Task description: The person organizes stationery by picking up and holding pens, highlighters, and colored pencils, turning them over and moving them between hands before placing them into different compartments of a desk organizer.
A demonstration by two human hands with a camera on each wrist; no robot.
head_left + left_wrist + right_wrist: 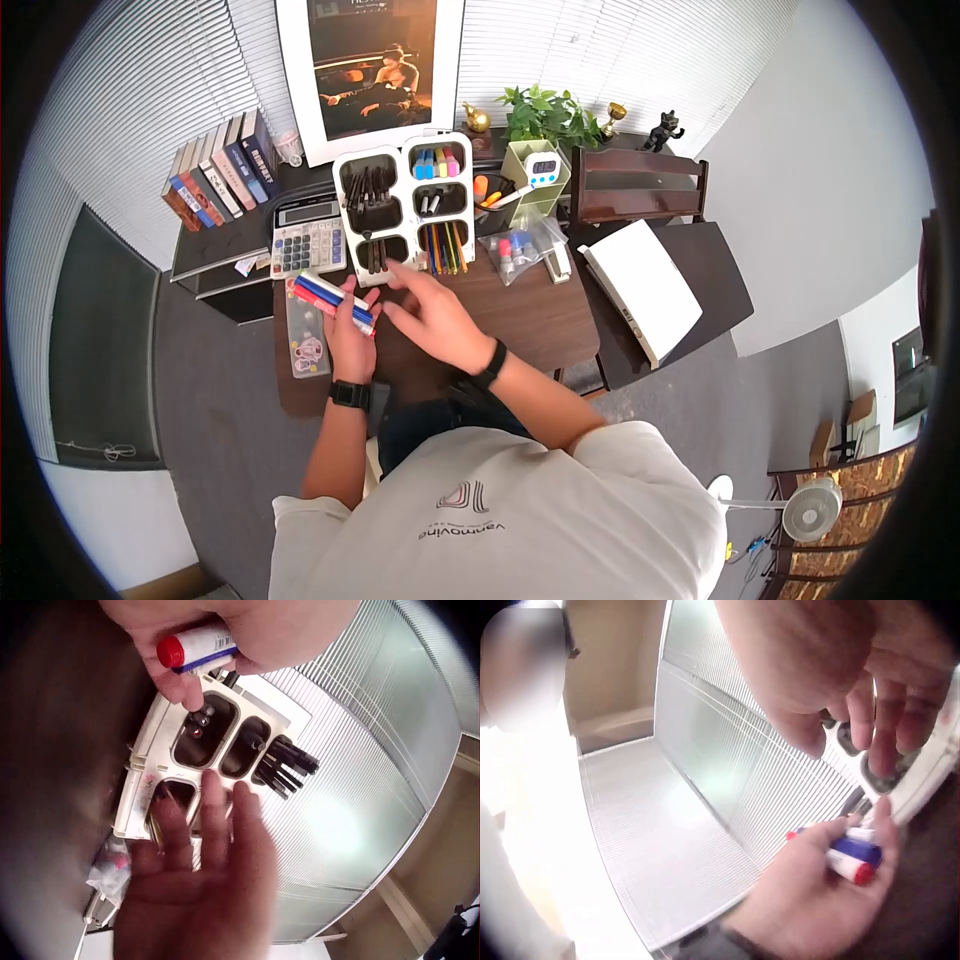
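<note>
Several markers (330,297), with red, blue and white parts, lie in the left hand (352,335), whose fingers curl round them. In the left wrist view a red-ended marker (196,649) shows under that hand's palm. The right hand (437,318) holds nothing; its fingers are loosely bent just in front of the white organizer (407,210). Dark pens (370,187), highlighters (436,163), black-and-white markers (431,204) and coloured pencils (443,248) stand in its compartments. In the right wrist view the markers (849,864) stick out between the left hand's fingers.
A calculator (308,246) and a clear pencil case (307,335) lie to the left. To the right are a plastic bag with bottles (520,247), a green holder with a timer (541,168) and a white box (645,290). A framed poster (372,70) stands behind.
</note>
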